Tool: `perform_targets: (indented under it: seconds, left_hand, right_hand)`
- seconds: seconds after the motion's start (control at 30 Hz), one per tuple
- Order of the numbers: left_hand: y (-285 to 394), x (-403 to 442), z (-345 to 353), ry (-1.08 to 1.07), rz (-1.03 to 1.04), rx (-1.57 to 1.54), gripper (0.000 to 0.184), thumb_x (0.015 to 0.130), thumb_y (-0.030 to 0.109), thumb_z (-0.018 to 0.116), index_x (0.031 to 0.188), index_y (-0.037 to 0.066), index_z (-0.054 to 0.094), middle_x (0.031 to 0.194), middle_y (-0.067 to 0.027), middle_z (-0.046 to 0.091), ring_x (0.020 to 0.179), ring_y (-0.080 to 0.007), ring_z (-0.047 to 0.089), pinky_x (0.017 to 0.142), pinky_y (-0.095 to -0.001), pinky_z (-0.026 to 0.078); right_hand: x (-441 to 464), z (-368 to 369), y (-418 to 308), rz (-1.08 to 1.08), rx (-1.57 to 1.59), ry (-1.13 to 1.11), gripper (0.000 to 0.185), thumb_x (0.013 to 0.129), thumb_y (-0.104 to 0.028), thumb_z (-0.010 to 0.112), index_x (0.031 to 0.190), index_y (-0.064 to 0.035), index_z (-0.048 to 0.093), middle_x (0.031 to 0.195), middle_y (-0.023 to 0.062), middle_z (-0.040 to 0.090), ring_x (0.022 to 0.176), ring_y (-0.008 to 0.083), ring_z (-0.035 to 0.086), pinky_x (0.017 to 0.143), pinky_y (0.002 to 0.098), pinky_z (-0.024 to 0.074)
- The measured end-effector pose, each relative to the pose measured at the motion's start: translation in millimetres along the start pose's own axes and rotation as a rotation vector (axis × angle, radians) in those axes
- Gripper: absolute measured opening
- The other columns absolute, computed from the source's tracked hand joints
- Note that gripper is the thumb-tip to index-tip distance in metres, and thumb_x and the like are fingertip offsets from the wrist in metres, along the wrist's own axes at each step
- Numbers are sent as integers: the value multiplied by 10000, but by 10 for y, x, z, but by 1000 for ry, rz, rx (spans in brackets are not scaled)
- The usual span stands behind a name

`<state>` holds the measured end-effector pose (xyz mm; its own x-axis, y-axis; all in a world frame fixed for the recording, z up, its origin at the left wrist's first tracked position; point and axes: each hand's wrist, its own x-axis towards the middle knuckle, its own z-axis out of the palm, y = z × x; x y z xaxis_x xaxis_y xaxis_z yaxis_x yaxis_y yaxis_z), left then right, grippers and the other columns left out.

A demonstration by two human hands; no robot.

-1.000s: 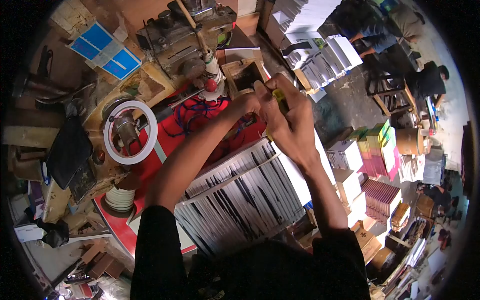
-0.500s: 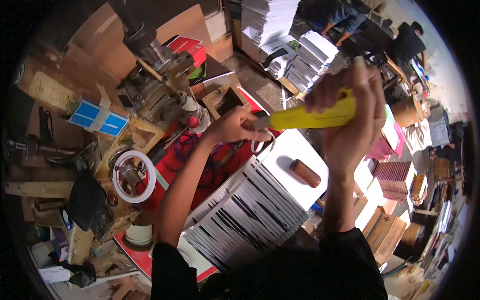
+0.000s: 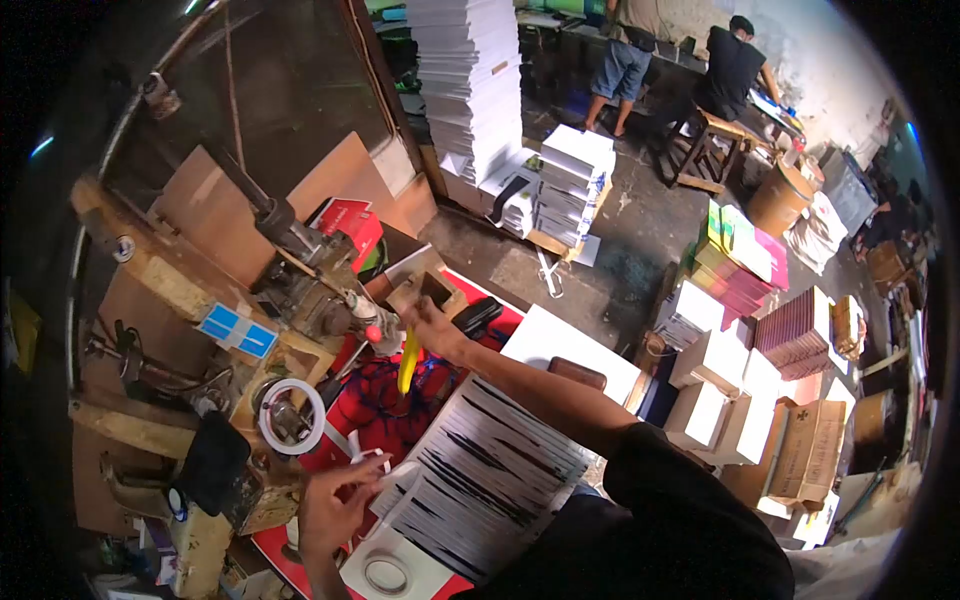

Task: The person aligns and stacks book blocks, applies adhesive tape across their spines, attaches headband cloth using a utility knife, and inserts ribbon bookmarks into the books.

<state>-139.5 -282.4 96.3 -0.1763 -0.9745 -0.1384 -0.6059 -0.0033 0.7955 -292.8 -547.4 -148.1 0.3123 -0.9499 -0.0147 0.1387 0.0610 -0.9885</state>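
Note:
My right hand [image 3: 432,328] is closed around a yellow-handled tool [image 3: 408,365], which looks like a cutter and points down over the red tabletop. Beside that hand stands a small open wooden box [image 3: 425,291]. My left hand [image 3: 335,508] is at the lower left, fingers apart, near a small white strip [image 3: 357,447] and the corner of the book stack. That stack of white-edged books or sheets with dark streaks [image 3: 495,470] lies in front of me. A tape roll [image 3: 386,574] rests on white paper near my left wrist.
A metal and wood press-like machine [image 3: 300,235] stands at the left, with a white ring [image 3: 291,416] on it. A brown block [image 3: 577,373] sits on a white board. Tall paper stacks [image 3: 468,90] and cartons [image 3: 808,450] stand beyond. Two people [image 3: 735,70] are at the back.
My right hand has moved left and down with the yellow tool, to beside the wooden box. My left hand has left the tool's tip and come down to the lower left. The view has shifted.

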Motion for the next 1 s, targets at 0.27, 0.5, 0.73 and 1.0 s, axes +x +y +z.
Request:
perform_targets:
  seconds: [0.27,0.5,0.73,1.0]
  left_hand:
    - [-148,-906,84,370,102,305,353,795,-38,734,1141,33,728,942,-117,757,766,-209,707,723,-337,552]
    - [-428,-1269,0,560,178,187,273,739,-37,771,1002,32,756,890,-78,754,694,-149,678,610,-280,515]
    - [-579,-1830,-70,515,176,187,157,784,-57,701,925,11,681,844,-108,696,700,-227,647,625,-331,475]
    - [-756,-2540,-98,1029,269,393,101,844,-73,634,884,16,661,819,-100,647,705,-253,614,624,-359,483]
  right_hand:
    - [-1887,742,-1955,-392,-487,-761,323,939,-253,628,1130,8,626,940,249,667,911,387,657,823,446,530]
    - [-2658,1169,-1805,-890,-687,-500,279,783,-100,661,1002,61,599,830,197,620,779,402,618,843,430,498]
    - [-3010,1647,-2167,-357,-713,-789,110,812,-77,619,879,-13,677,859,227,671,853,399,648,831,475,503]
    - [-3184,2255,-2096,-588,-410,-697,190,846,-63,685,1022,-33,749,734,117,709,600,185,668,586,304,530]
